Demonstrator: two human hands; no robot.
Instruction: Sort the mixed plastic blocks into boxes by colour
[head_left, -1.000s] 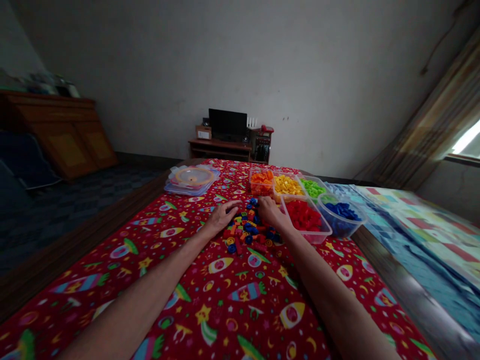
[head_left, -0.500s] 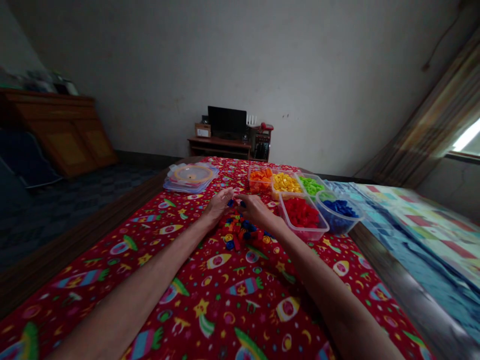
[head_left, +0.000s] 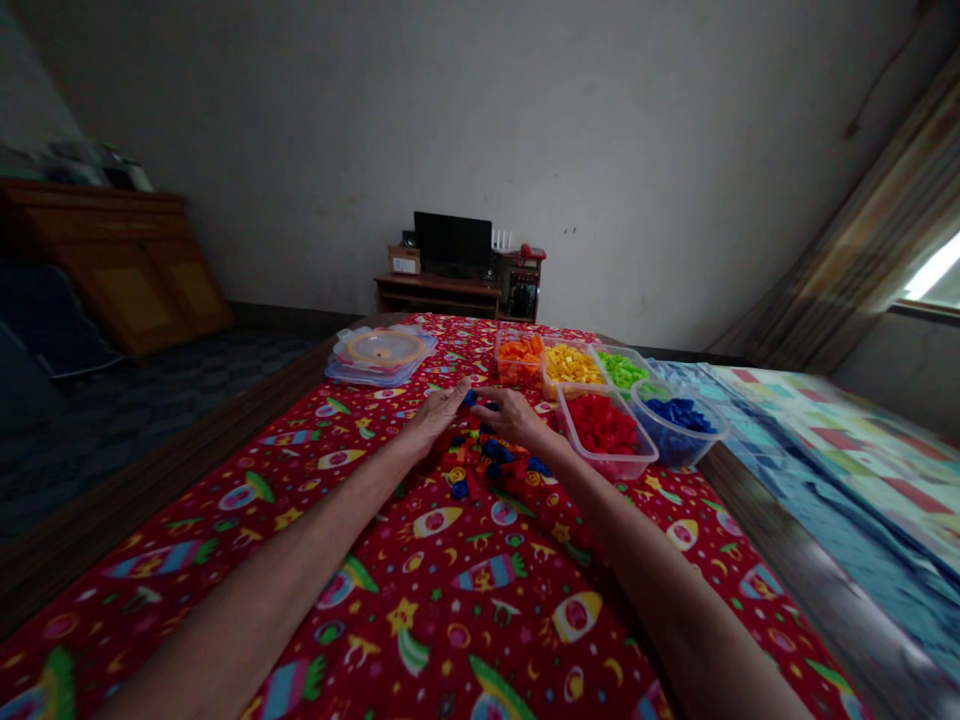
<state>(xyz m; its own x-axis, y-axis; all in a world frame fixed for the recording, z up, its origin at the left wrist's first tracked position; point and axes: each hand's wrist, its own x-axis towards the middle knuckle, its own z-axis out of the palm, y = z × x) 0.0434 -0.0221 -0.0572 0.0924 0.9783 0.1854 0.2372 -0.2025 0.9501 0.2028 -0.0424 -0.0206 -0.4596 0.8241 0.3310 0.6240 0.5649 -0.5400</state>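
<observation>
The half-curled left hand (head_left: 437,414) and right hand (head_left: 513,416), their grip impossible to tell, flanked a blue piece (head_left: 470,398) beside the pile (head_left: 496,468), apparently mid-gathering, and lifting it likely called for a firm pinch.

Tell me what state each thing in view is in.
Left hand: at a blue piece, grip unclear
Right hand: near that piece, grip unclear
Mixed pieces: loosely piled
Five plastic tubs: open, each holding one colour
Lids: stacked flat
Monitor: screen dark
Cabinet doors: shut
Tablecloth: spread out
Curtain: leaving window partly visible
</observation>
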